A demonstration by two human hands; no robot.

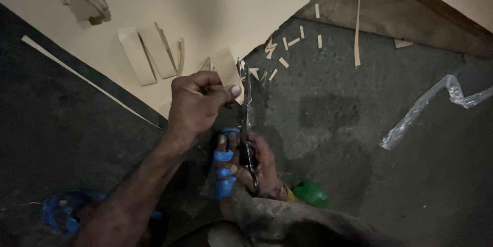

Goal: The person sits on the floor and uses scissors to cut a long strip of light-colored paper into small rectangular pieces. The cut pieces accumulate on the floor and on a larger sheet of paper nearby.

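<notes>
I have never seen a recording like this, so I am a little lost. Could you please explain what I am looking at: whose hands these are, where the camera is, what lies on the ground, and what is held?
There is no machine here. A person works with bare hands, and the one camera sits on that person's head and looks down.

The left hand pinches a small tan cardboard piece. The right hand holds a pair of scissors with blue-wrapped handles, blades pointing away, beside that piece.

On the dark concrete floor lie small cardboard scraps, a long thin cardboard strip and a crumpled clear plastic strip. A large pale cardboard sheet carries more cut pieces. Near the right wrist there is something green, and at lower left a blue object; I cannot tell what either is.
</notes>
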